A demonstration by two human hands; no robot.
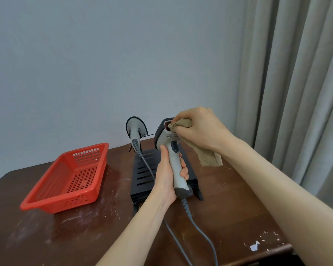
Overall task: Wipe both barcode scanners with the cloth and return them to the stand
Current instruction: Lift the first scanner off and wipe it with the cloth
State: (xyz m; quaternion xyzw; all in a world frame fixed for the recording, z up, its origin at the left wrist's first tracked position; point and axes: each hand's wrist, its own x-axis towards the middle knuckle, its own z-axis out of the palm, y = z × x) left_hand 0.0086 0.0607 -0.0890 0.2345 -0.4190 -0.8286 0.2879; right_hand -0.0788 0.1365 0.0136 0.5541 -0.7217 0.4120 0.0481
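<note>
Standing against a plain grey-blue wall, the dark wooden counter is scuffed and chipped near its right front edge. A pleated grey curtain hangs just past that side. Your left hand is wrapped round the handle of the held scanner, upright above the black slotted stand at mid-counter. Your right hand pinches the bunched tan cloth against its red window, with the fuzzy tail hanging free. The second scanner sits at the stand's far end. A red perforated plastic basket lies left, with a strip of wood between it and the stand.
</note>
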